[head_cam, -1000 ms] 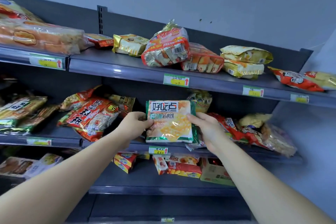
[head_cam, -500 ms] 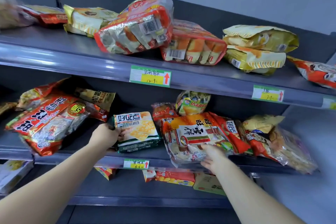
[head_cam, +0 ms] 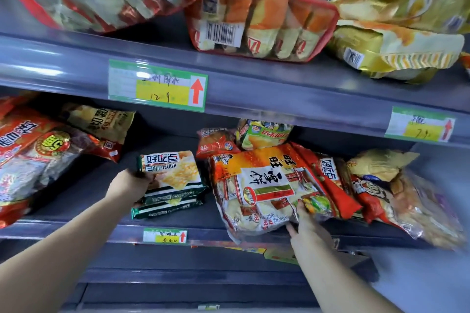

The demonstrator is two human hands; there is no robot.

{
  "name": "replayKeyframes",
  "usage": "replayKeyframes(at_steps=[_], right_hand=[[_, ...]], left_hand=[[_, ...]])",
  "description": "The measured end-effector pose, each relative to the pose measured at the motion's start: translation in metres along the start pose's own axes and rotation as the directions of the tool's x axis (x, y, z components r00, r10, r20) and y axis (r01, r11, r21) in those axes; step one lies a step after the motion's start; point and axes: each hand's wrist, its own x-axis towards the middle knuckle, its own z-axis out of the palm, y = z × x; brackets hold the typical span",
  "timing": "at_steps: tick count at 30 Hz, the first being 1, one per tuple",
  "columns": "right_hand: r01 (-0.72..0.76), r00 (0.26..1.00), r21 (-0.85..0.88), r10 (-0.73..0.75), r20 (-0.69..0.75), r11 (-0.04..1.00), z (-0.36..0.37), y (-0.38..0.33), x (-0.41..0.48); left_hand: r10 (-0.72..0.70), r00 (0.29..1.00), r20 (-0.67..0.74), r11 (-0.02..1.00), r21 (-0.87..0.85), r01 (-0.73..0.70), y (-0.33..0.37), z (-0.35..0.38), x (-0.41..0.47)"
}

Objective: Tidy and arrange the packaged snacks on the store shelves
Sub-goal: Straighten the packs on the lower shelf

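Clasping cracker pack, right grip pinching bag

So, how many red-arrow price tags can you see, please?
3 tags: left and right on the upper shelf edge, one on the middle edge; others may be hidden.

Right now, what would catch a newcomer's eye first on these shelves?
The big orange rice-cracker bag on the middle shelf sags over the front edge, with the right hand gripping its lower edge. Beside it, the left hand holds a green cracker pack atop a small stack. Above hangs a price tag with a red arrow.
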Motion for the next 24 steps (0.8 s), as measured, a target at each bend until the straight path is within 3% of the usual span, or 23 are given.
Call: replayKeyframes(at_steps=[3, 8, 12, 16, 19, 24], right_hand=[[0.004, 0.998, 0.037, -0.006, 0.064, 0.999, -0.001, 0.006, 0.007], [0.006, 0.998, 0.067, -0.002, -0.058, 0.998, 0.002, 0.000, -0.005], [0.133, 0.988, 0.007, -0.132, -0.083, 0.991, -0.001, -0.004, -0.017], [0.268, 0.962, -0.014, -0.268, -0.047, 0.963, -0.006, -0.013, -0.048], [0.443, 0.893, -0.045, -0.445, -0.065, 0.895, -0.017, -0.016, -0.078], [0.682, 0.708, -0.198, -0.703, -0.062, 0.704, -0.054, -0.019, -0.131]], left_hand=[[0.050, 0.998, 0.036, 0.991, 0.125, -0.054, 0.005, 0.009, -0.001], [0.013, 0.999, 0.034, 0.955, 0.297, -0.023, 0.012, 0.019, -0.006], [0.071, 0.997, -0.020, 0.921, 0.386, -0.058, 0.029, 0.011, -0.028], [0.158, 0.982, 0.104, 0.896, 0.403, -0.187, 0.030, 0.003, -0.040], [0.242, 0.951, 0.190, 0.897, 0.330, -0.294, 0.033, -0.005, -0.063], [0.381, 0.872, 0.308, 0.845, 0.268, -0.464, 0.033, -0.027, -0.111]])
